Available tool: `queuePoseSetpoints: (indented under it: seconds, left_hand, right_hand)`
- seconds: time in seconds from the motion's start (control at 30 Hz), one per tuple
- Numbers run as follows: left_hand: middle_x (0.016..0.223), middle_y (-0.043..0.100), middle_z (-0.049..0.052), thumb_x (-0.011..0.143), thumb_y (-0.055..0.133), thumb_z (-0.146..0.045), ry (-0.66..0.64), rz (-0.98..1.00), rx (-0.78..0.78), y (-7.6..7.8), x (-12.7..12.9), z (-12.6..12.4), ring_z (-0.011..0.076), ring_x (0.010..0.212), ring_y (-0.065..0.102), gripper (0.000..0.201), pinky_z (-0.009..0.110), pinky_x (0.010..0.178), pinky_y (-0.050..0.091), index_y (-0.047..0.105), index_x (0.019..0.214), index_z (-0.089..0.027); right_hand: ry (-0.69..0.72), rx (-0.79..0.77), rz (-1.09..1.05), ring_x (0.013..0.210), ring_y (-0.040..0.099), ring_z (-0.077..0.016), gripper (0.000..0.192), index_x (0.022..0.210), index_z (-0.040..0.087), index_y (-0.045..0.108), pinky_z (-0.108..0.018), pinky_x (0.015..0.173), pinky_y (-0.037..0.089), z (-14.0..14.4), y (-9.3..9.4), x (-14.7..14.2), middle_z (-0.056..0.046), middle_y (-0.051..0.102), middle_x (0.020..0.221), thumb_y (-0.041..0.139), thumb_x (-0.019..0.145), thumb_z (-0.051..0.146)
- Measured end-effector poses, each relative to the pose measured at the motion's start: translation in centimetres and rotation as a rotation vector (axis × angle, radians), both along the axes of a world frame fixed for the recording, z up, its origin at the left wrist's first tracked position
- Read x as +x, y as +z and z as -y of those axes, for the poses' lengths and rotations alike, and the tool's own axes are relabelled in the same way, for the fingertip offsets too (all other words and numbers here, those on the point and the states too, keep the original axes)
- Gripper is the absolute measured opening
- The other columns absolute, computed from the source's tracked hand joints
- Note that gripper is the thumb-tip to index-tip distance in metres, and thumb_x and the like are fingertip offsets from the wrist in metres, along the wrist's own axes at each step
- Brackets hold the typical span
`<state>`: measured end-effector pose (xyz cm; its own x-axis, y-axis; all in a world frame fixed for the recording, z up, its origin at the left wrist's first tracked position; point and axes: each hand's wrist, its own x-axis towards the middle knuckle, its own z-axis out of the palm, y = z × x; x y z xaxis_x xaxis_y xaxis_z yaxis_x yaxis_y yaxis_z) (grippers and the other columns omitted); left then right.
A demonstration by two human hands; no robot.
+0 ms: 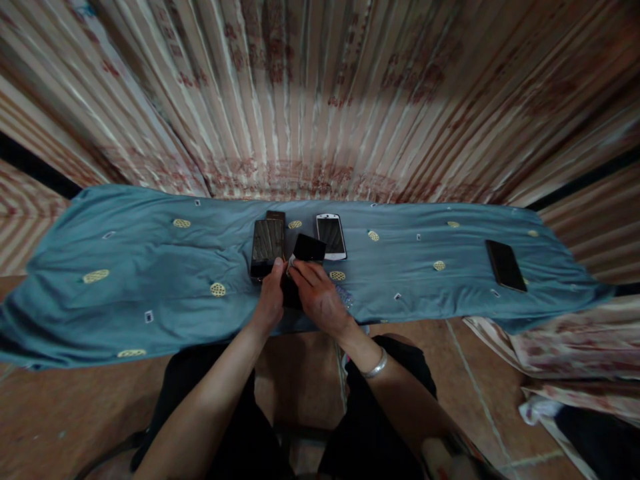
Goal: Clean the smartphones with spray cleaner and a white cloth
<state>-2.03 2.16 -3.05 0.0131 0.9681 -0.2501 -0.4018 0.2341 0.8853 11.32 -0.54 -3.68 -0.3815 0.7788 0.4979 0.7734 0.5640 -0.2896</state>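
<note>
At the centre of the frame both hands meet over a small black phone part [309, 248], a dark, flat, glossy rectangle tilted up off the blue cloth [150, 267]. The left hand [271, 300] is curled round its near left edge; the right hand [319, 297] pinches the near right edge with closed fingertips. Three more phones lie on the cloth: a black one [267, 245] just left, a white-framed one [331, 236] just right, and a black one [505, 265] at far right.
</note>
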Motion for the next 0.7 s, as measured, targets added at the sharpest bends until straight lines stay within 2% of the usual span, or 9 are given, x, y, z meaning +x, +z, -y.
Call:
queuePoseSetpoints:
  seconds: [0.3, 0.5, 0.7]
  left_hand:
    - [0.092, 0.082, 0.011, 0.083, 0.069, -0.072, 0.028, -0.039, -0.006, 0.5, 0.1, -0.1, 0.0352, 0.129, 0.070, 0.055, 0.045, 0.111, 0.055, 0.080, 0.085, -0.019]
    - [0.099, 0.083, 0.013, 0.082, 0.070, -0.073, -0.006, 0.012, -0.019, 0.9, 0.2, 0.1, 0.0377, 0.132, 0.068, 0.057, 0.048, 0.108, 0.058, 0.082, 0.092, -0.018]
    - [0.110, 0.084, 0.015, 0.075, 0.075, -0.079, -0.063, 0.039, -0.005, 1.4, 0.3, 0.3, 0.0397, 0.133, 0.068, 0.069, 0.049, 0.111, 0.056, 0.083, 0.099, -0.015]
  right_hand:
    - [0.019, -0.023, 0.004, 0.130, 0.065, -0.0258, 0.044, 0.143, 0.013, 0.070, -0.042, 0.120, 0.056, 0.0, 0.1, 0.2, -0.018, 0.072, 0.143, 0.056, 0.102, 0.006]
    - [-0.045, 0.036, -0.010, 0.125, 0.067, -0.0269, 0.043, 0.137, 0.009, 0.074, -0.045, 0.115, 0.058, -0.8, 0.1, 1.4, -0.019, 0.074, 0.138, 0.045, 0.105, 0.007]
    - [-0.100, -0.001, -0.034, 0.127, 0.067, -0.0267, 0.046, 0.138, 0.015, 0.073, -0.048, 0.116, 0.057, -1.5, 0.0, 2.0, -0.016, 0.074, 0.141, 0.044, 0.103, 0.005]
